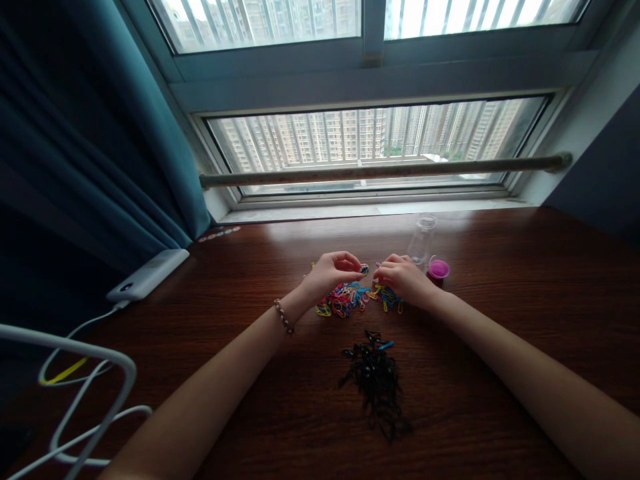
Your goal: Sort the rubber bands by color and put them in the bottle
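By colourful loops [344, 301], left hand [332, 273] pinching a small cluster [365, 269], right hand [406, 277] curled, hold unclear

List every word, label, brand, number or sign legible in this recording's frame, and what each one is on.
None can be read.
White device by the curtain: a small dark mark, too small to make out.
Strip of pale and reddish spots at the desk's back left: too blurred to tell whether it bears any text.
Clear bottle and pink lid: no lettering visible.
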Demonstrator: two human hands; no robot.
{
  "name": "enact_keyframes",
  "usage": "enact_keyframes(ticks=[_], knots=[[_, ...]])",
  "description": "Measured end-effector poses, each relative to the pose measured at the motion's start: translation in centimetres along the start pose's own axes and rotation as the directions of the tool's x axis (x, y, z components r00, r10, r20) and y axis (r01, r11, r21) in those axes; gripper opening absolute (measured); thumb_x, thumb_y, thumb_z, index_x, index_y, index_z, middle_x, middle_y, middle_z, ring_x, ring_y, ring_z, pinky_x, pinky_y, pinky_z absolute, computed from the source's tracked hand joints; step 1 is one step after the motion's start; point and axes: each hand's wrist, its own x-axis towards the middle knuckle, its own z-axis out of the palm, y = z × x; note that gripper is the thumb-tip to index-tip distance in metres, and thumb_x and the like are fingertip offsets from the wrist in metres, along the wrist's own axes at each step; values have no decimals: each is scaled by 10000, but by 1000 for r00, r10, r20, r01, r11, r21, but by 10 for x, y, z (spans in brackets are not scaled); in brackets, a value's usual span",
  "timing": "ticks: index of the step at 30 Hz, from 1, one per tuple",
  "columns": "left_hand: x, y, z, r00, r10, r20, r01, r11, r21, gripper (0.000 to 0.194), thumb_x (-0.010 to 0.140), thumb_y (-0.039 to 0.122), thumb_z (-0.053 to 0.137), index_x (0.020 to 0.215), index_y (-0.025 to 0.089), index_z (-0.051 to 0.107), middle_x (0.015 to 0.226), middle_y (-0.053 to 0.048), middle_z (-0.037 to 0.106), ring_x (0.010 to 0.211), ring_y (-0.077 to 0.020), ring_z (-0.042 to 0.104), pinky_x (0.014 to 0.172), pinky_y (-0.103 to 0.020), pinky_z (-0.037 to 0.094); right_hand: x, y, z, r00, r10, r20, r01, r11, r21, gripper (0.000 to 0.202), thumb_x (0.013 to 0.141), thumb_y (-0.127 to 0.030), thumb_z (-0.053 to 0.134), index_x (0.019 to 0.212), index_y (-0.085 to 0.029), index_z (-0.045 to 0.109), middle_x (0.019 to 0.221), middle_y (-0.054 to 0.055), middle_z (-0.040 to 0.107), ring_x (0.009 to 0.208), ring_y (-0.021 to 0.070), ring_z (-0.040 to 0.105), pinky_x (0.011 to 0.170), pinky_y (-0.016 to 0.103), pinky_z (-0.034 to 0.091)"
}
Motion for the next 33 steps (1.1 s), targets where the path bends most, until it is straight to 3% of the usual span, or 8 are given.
enact_keyframes(ticks=[4,7,10,14,25,29,33], knots=[[-4,4,6,988,-96,121,88,994,71,236,606,113,648,831,117,575,696,-24,651,626,-106,605,589,-228,476,-1,-3,3,999,17,-33,-16,1000,20,161,799,-169,506,911,-197,617,858,60,636,877,205,478,786,343,324],[-9,3,13,957,-158,243,101,968,231,228,586,90,633,806,120,584,665,-13,645,600,-112,598,544,-209,456,-1,-4,5,991,38,-125,-14,981,192,177,809,-142,467,939,-169,584,859,65,617,840,182,513,777,325,384],[-15,1,20,925,-170,341,25,920,391,215,582,113,640,794,127,609,673,-15,650,609,-124,596,527,-199,440,-1,-5,4,962,139,-236,-26,903,429,178,814,-167,460,959,-172,563,845,49,601,771,150,556,715,287,448],[-24,-1,27,917,-75,391,-130,872,472,193,622,133,619,814,140,629,709,-16,656,643,-125,596,556,-192,434,0,-2,3,926,252,-281,-36,799,600,174,769,-234,539,924,-176,593,855,43,599,757,148,585,680,274,494],[-41,14,43,876,-2,482,-313,758,573,161,627,41,555,713,159,625,644,13,635,596,-100,565,547,-174,399,-2,1,1,885,357,-300,-130,807,576,104,704,-289,628,728,-208,688,778,16,656,724,157,611,672,264,484],[-37,11,39,864,-22,504,-282,807,518,150,643,87,593,772,156,629,689,3,652,628,-109,587,565,-177,421,-2,1,0,858,432,-276,-226,802,554,142,685,-334,643,736,-214,698,725,17,684,705,187,629,650,282,483],[-25,11,24,848,-51,527,-214,877,430,162,680,113,570,828,143,630,732,-17,666,666,-121,609,589,-190,456,0,2,-3,839,483,-251,-229,731,643,184,723,-342,599,784,-202,700,757,36,692,714,197,635,627,287,493]])
